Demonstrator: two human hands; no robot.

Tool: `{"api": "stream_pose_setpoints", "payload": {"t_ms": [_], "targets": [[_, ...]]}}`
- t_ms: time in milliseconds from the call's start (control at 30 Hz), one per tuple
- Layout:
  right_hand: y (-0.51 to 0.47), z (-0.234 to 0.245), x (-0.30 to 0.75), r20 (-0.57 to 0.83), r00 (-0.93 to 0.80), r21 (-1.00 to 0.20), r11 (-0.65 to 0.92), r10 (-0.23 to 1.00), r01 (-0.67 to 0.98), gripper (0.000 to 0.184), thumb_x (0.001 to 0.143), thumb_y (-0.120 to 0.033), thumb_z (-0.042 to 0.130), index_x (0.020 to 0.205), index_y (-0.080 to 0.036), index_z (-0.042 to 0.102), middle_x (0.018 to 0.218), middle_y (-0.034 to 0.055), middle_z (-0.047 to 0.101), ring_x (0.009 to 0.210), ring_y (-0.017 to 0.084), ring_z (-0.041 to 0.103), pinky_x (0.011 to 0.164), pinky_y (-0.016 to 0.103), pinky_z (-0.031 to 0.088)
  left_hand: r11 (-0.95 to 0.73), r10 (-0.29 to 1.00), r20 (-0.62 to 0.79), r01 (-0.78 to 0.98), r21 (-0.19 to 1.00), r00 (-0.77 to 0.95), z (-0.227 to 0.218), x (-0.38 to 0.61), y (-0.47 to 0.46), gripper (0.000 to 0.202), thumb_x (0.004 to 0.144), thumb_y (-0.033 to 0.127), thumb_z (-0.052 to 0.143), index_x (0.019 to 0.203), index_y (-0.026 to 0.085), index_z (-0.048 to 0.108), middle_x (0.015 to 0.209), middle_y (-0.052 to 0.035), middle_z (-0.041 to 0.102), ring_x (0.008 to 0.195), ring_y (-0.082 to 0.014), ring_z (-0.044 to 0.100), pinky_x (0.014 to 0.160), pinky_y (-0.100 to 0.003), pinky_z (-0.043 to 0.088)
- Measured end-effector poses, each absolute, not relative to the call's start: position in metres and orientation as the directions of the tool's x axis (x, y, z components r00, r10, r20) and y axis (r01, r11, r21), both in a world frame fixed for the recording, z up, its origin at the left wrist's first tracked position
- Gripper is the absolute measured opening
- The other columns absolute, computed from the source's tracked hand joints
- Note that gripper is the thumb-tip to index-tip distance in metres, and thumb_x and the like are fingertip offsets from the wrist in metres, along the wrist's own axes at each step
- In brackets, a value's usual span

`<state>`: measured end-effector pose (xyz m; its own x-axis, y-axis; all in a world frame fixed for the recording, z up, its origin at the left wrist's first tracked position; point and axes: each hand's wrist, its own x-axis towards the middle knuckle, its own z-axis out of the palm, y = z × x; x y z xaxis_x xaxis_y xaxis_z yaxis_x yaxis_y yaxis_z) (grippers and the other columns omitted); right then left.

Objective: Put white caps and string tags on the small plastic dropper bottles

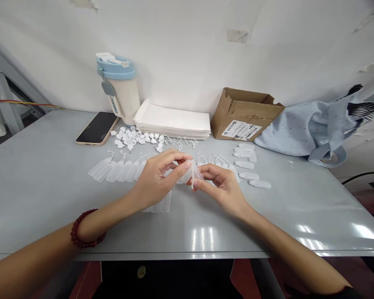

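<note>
Between both hands, above the middle of the table, is a translucent plastic sleeve [199,172] with a thin white strap [192,181] hanging from it. My left hand [158,176] pinches its top between thumb and fingertips. The fingers of my right hand [222,187] are closed on its right side, thumb close to the strap's lower end. Similar sleeves with strap loops [120,170] lie in a row behind my hands, partly hidden by them. Under my left wrist lie several translucent sleeves [162,204] side by side. Small white caps [137,137] and loose straps [180,143] lie farther back.
Several loose clear pieces [244,164] lie right of the row. Along the wall stand a phone [98,128] lying flat, a blue-lidded tumbler [124,95], a stack of white packets [174,120], an open cardboard box [246,114] and a light blue bag [305,128]. The table's front edge [187,255] is near me.
</note>
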<state>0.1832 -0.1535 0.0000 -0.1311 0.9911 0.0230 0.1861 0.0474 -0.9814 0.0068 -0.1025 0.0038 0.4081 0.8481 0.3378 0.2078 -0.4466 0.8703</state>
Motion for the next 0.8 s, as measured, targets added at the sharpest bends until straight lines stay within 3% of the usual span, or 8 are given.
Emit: {"api": "stream_pose_setpoints", "payload": {"t_ms": [267, 400, 500, 600, 700, 800], "targets": [[-0.1551, 0.0014, 0.1813, 0.03, -0.175, -0.991, 0.052, 0.984, 0.123, 0.021, 0.082, -0.036, 0.067, 0.091, -0.018, 0.064, 0.082, 0.003, 0.072, 0.071, 0.015, 0.065, 0.077, 0.034, 0.049, -0.29, 0.813, 0.18, 0.118, 0.95, 0.554, 0.0059, 0.0067, -0.1025, 0.025, 0.092, 0.035, 0.049, 0.099, 0.018, 0.066, 0.079, -0.0009, 0.067, 0.071, -0.0124, 0.061, 0.069, -0.023, 0.05], [-0.1545, -0.0021, 0.1807, 0.054, -0.143, -0.969, 0.087, 0.988, 0.23, 0.018, 0.084, -0.037, 0.064, 0.089, -0.019, 0.063, 0.078, 0.0034, 0.072, 0.071, 0.017, 0.067, 0.075, 0.035, 0.051, -0.231, 0.79, 0.122, 0.106, 0.967, 0.601, 0.0065, 0.0065, -0.1017, 0.026, 0.092, 0.036, 0.048, 0.101, 0.018, 0.065, 0.076, -0.0013, 0.067, 0.072, -0.0142, 0.062, 0.07, -0.025, 0.05], [-0.1528, -0.0066, 0.1811, 0.216, -0.068, -0.903, 0.226, 0.974, 0.366, 0.024, 0.079, -0.035, 0.069, 0.097, -0.022, 0.059, 0.078, 0.0027, 0.071, 0.071, 0.017, 0.065, 0.068, 0.033, 0.051, -0.241, 0.775, 0.119, 0.116, 0.964, 0.62, 0.005, 0.0066, -0.1008, 0.025, 0.092, 0.036, 0.048, 0.1, 0.019, 0.066, 0.089, -0.0026, 0.068, 0.082, -0.0152, 0.063, 0.076, -0.026, 0.05], [-0.1517, -0.0078, 0.1825, 0.413, -0.042, -0.805, 0.386, 0.91, 0.451, 0.038, 0.075, -0.03, 0.074, 0.108, -0.023, 0.057, 0.095, 0.0056, 0.068, 0.082, 0.019, 0.063, 0.062, 0.03, 0.05, -0.298, 0.743, 0.131, 0.149, 0.943, 0.656, 0.0032, 0.0075, -0.1018, 0.025, 0.092, 0.034, 0.047, 0.095, 0.019, 0.066, 0.094, -0.0027, 0.067, 0.084, -0.0148, 0.062, 0.077, -0.025, 0.048], [-0.1522, -0.0052, 0.1841, 0.514, -0.089, -0.72, 0.485, 0.853, 0.495, 0.021, 0.081, -0.025, 0.067, 0.102, -0.025, 0.065, 0.097, 0.0058, 0.064, 0.087, 0.018, 0.061, 0.064, 0.031, 0.051, -0.359, 0.698, 0.143, 0.169, 0.918, 0.702, 0.0032, 0.0089, -0.1045, 0.027, 0.092, 0.035, 0.045, 0.09, 0.018, 0.065, 0.091, -0.0033, 0.066, 0.08, -0.0147, 0.061, 0.072, -0.026, 0.048], [-0.1532, -0.0035, 0.1852, 0.515, -0.068, -0.736, 0.481, 0.855, 0.476, 0.013, 0.086, -0.022, 0.061, 0.085, -0.026, 0.073, 0.088, 0.004, 0.065, 0.079, 0.016, 0.062, 0.066, 0.031, 0.051, -0.372, 0.67, 0.13, 0.18, 0.911, 0.73, 0.0046, 0.0098, -0.1066, 0.026, 0.092, 0.034, 0.044, 0.089, 0.018, 0.065, 0.092, -0.0037, 0.065, 0.085, -0.0161, 0.06, 0.076, -0.028, 0.048]]}}
